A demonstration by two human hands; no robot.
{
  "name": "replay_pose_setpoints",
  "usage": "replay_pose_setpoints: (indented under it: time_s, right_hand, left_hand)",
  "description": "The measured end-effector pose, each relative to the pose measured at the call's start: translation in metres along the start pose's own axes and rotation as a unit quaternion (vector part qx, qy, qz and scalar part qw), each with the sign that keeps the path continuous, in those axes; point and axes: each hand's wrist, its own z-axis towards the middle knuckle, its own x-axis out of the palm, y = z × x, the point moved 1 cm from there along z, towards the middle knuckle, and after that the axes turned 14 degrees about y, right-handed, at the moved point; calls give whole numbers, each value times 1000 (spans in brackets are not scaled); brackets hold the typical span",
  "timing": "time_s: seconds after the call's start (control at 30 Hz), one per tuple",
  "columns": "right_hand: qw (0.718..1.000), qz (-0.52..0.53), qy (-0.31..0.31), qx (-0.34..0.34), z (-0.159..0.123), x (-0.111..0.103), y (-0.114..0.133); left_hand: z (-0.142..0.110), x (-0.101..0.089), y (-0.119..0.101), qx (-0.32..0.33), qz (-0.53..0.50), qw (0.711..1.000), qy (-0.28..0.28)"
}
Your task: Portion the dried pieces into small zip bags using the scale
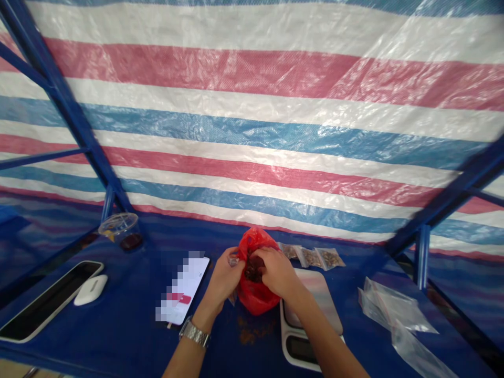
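Observation:
A red plastic bag point(260, 300) stands with its mouth open at the middle of the blue table. Dark brown dried pieces point(253, 270) show inside it. My left hand point(225, 277), with a metal watch on the wrist, is closed on the bag's left rim. A bit of clear plastic shows by its fingertips. My right hand point(279, 270) reaches over the right rim, its fingers curled down among the brown pieces; the fingertips are partly hidden. Under my right forearm lies a kitchen scale point(323, 296) with a metal plate. Brown crumbs point(254, 332) are scattered before the bag.
Several small filled zip bags point(311, 257) lie behind the scale. Flat clear zip bags point(405, 310) are at the right. To the left are a lit phone point(189, 289), a dark phone point(51, 302), a white earbud case point(91, 290) and a plastic cup point(122, 231). Blue metal posts flank a striped tarp.

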Motion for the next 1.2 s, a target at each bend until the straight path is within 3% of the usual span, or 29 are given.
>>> replay_pose_setpoints:
  time_s: [0.23, 0.33, 0.53, 0.67, 0.87, 1.03, 1.2]
  right_hand:
    - [992, 121, 18, -10, -1, -1, -7]
    - [980, 196, 20, -35, -2, -8, -11]
    - [956, 280, 2, -82, -6, -32, -5]
    - [958, 261, -35, -114, -10, -42, 13]
    - [977, 123, -87, -150, -13, -43, 39]
    - [968, 130, -91, -195, -12, -42, 44]
    - [966, 156, -91, -184, -14, -46, 42]
  left_hand:
    - [0, -6, -1, -1, 1, 1000, -27]
    - [-1, -10, 4, 44, 70, 995, -53]
    - [-6, -13, 12, 148, 225, 960, -76]
    - [-7, -6, 6, 155, 279, 947, -42]
    - [-13, 3, -8, 152, 258, 954, -25]
    - [-12, 2, -9, 152, 229, 961, -28]
    - [-11, -1, -5, 162, 190, 968, -41]
